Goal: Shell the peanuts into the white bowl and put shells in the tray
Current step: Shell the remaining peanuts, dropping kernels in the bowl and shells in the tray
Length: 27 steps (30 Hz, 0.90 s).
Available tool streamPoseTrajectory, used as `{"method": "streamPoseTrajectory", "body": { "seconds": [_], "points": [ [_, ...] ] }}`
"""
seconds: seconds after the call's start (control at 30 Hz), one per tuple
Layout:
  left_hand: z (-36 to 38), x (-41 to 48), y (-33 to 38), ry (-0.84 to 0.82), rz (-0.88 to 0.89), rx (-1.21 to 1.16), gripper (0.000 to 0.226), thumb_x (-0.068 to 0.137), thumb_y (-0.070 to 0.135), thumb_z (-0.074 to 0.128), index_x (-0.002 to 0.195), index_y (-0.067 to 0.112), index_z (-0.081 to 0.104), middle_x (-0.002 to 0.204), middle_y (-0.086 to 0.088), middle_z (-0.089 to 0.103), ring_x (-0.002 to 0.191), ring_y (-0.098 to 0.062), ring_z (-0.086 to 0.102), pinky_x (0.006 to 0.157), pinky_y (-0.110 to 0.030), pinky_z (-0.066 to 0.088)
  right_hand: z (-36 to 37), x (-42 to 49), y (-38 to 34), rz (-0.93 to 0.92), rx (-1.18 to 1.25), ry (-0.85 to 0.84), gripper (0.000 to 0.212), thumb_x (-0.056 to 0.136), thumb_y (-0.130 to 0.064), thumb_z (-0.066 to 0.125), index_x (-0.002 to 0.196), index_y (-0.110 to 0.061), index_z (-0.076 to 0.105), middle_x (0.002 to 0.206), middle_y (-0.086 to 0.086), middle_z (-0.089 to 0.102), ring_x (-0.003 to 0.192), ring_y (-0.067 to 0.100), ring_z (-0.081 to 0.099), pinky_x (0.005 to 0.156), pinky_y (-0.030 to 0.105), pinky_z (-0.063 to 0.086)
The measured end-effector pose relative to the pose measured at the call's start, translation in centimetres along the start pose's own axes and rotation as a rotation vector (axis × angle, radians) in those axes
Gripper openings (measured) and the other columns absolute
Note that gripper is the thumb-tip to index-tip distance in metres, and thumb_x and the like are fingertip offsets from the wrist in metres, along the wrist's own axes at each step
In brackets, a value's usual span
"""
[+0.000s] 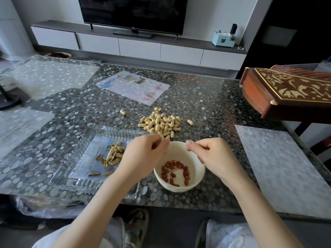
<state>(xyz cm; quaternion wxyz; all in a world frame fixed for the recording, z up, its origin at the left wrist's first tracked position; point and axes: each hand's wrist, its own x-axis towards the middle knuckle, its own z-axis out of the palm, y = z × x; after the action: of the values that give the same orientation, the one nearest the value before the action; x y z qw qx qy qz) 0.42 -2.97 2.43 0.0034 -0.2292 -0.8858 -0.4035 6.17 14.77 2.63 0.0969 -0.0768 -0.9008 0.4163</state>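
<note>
Fingers (156,144) of the left hand (143,156) curl in toward the thumb above the far left rim of the white bowl (179,189); whether they pinch anything cannot be told, as the tips overlap the peanuts behind; the right hand (216,156) hovers over the bowl's right rim, thumb and forefinger (190,145) pressed together and the other fingers curled under, with nothing visible between them; red-skinned kernels (173,170) lie scattered in a loose ring inside the bowl; a clear glass tray (80,186) sits just left of the bowl, holding a small heap of empty shells (113,154); a pile of unshelled peanuts (159,122) lies just beyond the bowl on the pebble-patterned table (215,104), with one stray peanut (190,122) beyond the bowl to the right and another (122,112) to the left.
</note>
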Motion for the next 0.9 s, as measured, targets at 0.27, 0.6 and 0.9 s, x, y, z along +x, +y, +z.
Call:
{"method": "streamPoseTrajectory", "body": {
  "seconds": [0.27, 0.6, 0.9],
  "points": [
    [-4.3, 1.3, -5.5, 0.171, -0.349, 0.113, 0.043, 0.092, 0.03, 0.053, 0.057, 0.005, 0.052, 0.042, 0.002, 0.042, 0.038, -0.014, 0.033, 0.045, -0.021, 0.024, 4.1, 2.0, -4.1, -0.051, 0.235, -0.166, 0.008, 0.082, -0.022, 0.074, 0.088, -0.016, 0.075, 0.068, -0.006, 0.068, 0.059, 0.006, 0.059, 0.057, 0.019, 0.049],
    [-5.6, 1.6, -8.6, 0.064, -0.446, 0.365, 0.044, 0.091, 0.04, 0.053, 0.058, 0.012, 0.041, 0.052, -0.001, 0.045, 0.048, -0.018, 0.041, 0.046, -0.023, 0.026, 7.9, 5.1, -6.5, -0.146, -0.236, -0.283, 0.022, 0.086, -0.03, 0.068, 0.108, -0.024, 0.072, 0.075, -0.016, 0.064, 0.059, 0.01, 0.056, 0.059, 0.022, 0.047],
    [-5.4, 2.1, -8.0, 0.207, -0.407, 0.258, 0.023, 0.092, 0.04, 0.05, 0.09, 0.017, 0.054, 0.072, 0.006, 0.055, 0.061, -0.014, 0.053, 0.052, -0.026, 0.034, 1.6, 14.3, 4.4, 0.429, -0.393, 0.02, 0.039, 0.099, -0.032, 0.046, 0.132, -0.012, 0.057, 0.137, 0.007, 0.055, 0.122, 0.027, 0.052, 0.097, 0.033, 0.043]
  ]
}}
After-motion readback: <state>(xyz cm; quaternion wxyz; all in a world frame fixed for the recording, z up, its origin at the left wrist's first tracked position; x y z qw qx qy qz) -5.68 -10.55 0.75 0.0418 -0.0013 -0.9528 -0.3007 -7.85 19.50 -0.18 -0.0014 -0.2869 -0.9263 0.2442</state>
